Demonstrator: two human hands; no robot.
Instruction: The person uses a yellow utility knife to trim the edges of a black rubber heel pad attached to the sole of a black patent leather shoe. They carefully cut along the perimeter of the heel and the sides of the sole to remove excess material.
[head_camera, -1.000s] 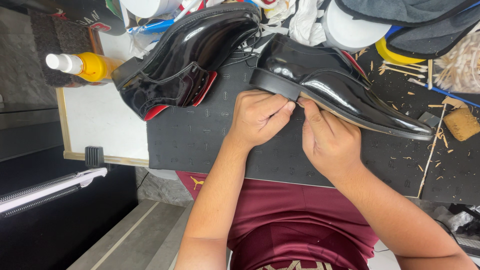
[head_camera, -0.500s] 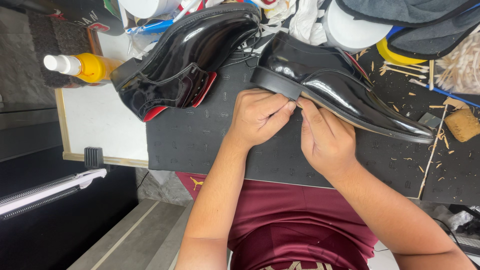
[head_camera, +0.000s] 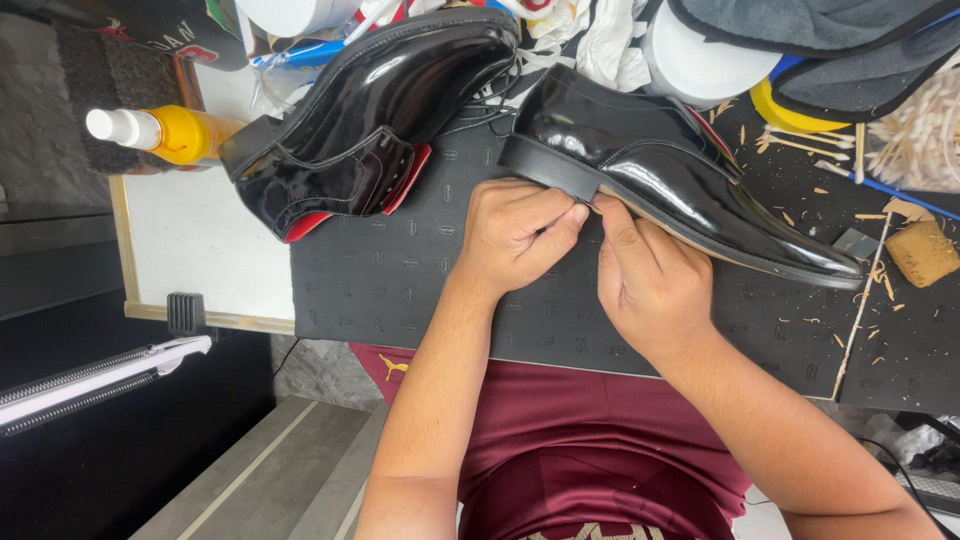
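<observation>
A glossy black dress shoe (head_camera: 680, 175) lies on its side on a dark patterned mat (head_camera: 400, 290), heel to the left and toe to the right. My left hand (head_camera: 515, 235) is curled, its fingertips pinching at the sole edge just beside the heel. My right hand (head_camera: 645, 280) meets it there, fingers pressed on the same stretch of the pale sole edge. Whether a small thing sits between the fingertips I cannot tell. A second black shoe (head_camera: 370, 120) with a red lining lies to the left on the mat, apart from both hands.
A yellow bottle with a white cap (head_camera: 160, 132) lies at the far left beside a white board (head_camera: 190, 250). Wood shavings and a cork block (head_camera: 922, 252) lie at the right. White tubs, cloths and grey insoles crowd the back edge. A zipper strip (head_camera: 90, 380) hangs lower left.
</observation>
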